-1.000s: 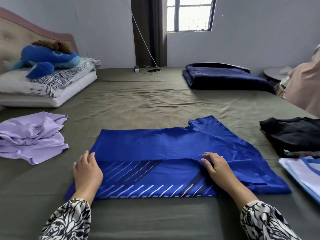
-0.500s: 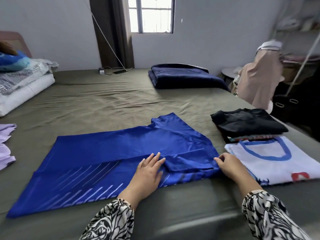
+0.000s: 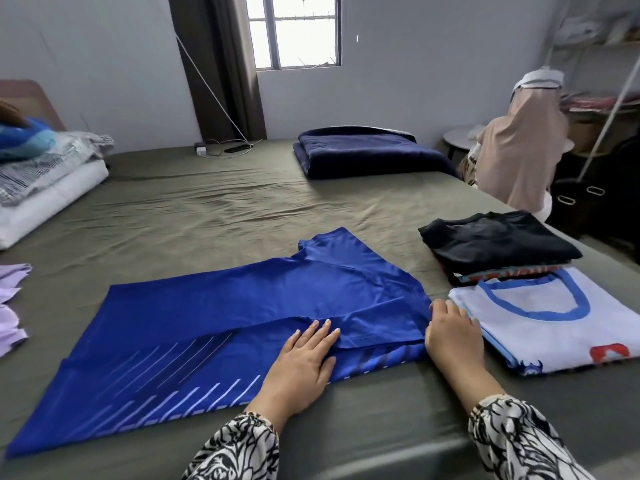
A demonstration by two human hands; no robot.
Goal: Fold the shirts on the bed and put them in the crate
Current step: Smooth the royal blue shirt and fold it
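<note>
A folded navy blanket [image 3: 370, 152] lies at the far side of an olive-green bed sheet [image 3: 207, 216]. Stacked pillows [image 3: 45, 188] sit at the left, with a blue plush toy [image 3: 24, 138] on top. Behind the bed, a dark curtain [image 3: 221, 64] hangs beside a bright window [image 3: 294, 29]. A white cable [image 3: 207, 81] runs down the wall to a charger [image 3: 201, 150] on the sheet. At the right stand a beige garment [image 3: 519, 143] and shelves [image 3: 595, 81].
</note>
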